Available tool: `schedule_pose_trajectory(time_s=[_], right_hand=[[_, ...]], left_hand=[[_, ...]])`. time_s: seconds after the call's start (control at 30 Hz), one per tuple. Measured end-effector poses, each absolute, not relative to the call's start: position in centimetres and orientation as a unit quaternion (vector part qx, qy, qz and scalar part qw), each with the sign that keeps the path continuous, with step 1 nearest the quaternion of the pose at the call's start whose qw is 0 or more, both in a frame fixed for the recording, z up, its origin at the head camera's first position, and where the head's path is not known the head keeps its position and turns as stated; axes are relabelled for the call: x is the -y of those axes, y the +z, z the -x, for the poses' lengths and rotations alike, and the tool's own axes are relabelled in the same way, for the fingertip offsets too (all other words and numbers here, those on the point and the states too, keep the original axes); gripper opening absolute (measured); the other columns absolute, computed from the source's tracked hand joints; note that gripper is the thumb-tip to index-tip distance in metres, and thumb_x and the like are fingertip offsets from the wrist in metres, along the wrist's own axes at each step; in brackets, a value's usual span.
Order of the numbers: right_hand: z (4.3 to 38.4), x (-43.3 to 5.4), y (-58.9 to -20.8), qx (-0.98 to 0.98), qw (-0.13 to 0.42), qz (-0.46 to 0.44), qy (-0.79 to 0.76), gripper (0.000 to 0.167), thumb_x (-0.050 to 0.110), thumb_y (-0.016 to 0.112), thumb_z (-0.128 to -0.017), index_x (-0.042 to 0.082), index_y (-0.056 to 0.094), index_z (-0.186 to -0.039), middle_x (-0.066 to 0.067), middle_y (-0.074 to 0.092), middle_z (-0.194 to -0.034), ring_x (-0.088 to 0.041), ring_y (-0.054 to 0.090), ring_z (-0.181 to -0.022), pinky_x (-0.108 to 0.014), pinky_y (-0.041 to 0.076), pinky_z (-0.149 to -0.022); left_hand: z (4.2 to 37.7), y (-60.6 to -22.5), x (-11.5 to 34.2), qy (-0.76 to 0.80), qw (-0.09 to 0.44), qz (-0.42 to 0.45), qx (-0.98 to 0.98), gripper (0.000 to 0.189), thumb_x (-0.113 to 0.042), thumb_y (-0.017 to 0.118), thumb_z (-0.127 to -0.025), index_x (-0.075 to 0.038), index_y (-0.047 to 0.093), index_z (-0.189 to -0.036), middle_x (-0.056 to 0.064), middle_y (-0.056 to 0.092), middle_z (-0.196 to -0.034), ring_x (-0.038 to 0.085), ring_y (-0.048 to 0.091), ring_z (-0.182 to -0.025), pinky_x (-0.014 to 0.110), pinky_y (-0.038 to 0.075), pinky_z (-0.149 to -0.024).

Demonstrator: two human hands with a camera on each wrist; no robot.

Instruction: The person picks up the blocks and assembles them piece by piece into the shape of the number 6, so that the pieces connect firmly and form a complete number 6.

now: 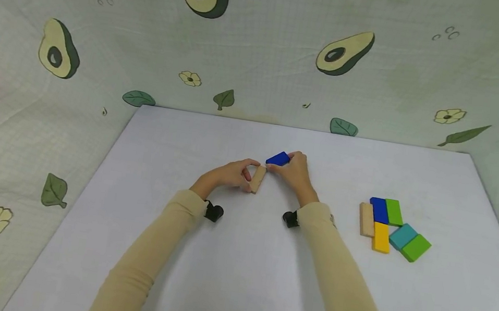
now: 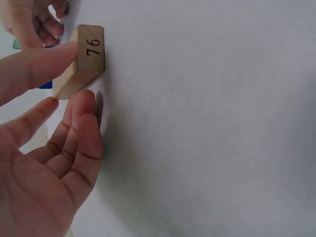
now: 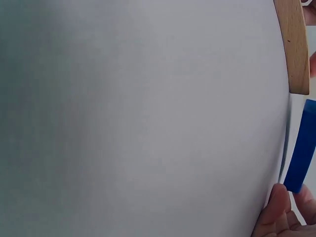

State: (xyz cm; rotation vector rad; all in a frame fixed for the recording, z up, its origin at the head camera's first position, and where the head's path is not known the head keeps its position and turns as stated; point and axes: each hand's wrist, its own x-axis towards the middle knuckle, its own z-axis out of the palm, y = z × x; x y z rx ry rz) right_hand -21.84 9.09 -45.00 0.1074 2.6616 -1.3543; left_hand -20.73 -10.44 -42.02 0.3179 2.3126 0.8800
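A natural wood block [image 1: 258, 179] is pinched at its ends by the thumb and index finger of the left hand [image 1: 228, 173]. In the left wrist view the near end of that wood block [image 2: 91, 48] bears the number 76, and the other fingers are loosely bent below it. Just beyond, to the right, the right hand [image 1: 297, 175] grips a dark blue block [image 1: 278, 158] between thumb and fingers. Seen from the right wrist, the blue block [image 3: 301, 150] is tilted, with a small gap between it and the wood block [image 3: 295, 52].
On the right of the white table [image 1: 242, 280] lies a group of flat blocks: wood [image 1: 366, 219], blue [image 1: 379, 210], yellow [image 1: 381, 238], teal [image 1: 403, 236] and two green [image 1: 394, 212]. A cloth printed with avocados [image 1: 344, 52] hangs behind the table.
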Motion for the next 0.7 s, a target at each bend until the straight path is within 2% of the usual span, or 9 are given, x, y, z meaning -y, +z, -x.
schedule_pose_trajectory(time_s=[0.2,0.4,0.53,0.7], right_hand=[[22.1,-8.6,-44.8,-0.9,0.079,-0.057,-0.425,0.067,0.035,0.073,-0.079,-0.007,0.042,-0.121,-0.025,0.04,-0.124,-0.033,0.046,-0.11,-0.042,0.039,-0.099],[22.0,-8.5,-44.8,-0.906,0.068,-0.056,-0.413,0.054,0.031,0.066,-0.086,-0.008,0.046,-0.118,-0.024,0.042,-0.119,-0.032,0.046,-0.104,-0.041,0.04,-0.095],[22.0,-8.4,-44.7,-0.91,0.06,-0.057,-0.407,0.052,0.031,0.065,-0.087,-0.008,0.048,-0.117,-0.024,0.043,-0.117,-0.031,0.047,-0.101,-0.041,0.04,-0.093],[22.0,-8.2,-44.4,-0.911,0.059,-0.064,-0.402,0.053,0.033,0.066,-0.086,-0.008,0.049,-0.115,-0.024,0.044,-0.116,-0.032,0.047,-0.101,-0.041,0.041,-0.093]], left_hand=[[20.8,-42.3,10.4,0.339,0.305,-0.125,-0.881,0.066,-0.012,0.068,-0.082,-0.017,0.037,-0.14,0.008,0.056,-0.101,0.017,0.052,-0.086,0.026,0.041,-0.076],[20.8,-43.0,10.2,0.353,0.265,-0.128,-0.888,0.055,-0.013,0.065,-0.085,-0.013,0.044,-0.136,0.003,0.057,-0.084,0.012,0.051,-0.073,0.022,0.04,-0.067],[20.6,-43.3,9.9,0.351,0.233,-0.108,-0.901,0.048,-0.018,0.065,-0.086,-0.013,0.049,-0.131,0.001,0.053,-0.077,0.011,0.048,-0.067,0.021,0.038,-0.061],[20.5,-43.4,9.4,0.345,0.203,-0.081,-0.913,0.042,-0.023,0.065,-0.086,-0.012,0.055,-0.125,0.001,0.054,-0.078,0.011,0.047,-0.066,0.02,0.037,-0.059]])
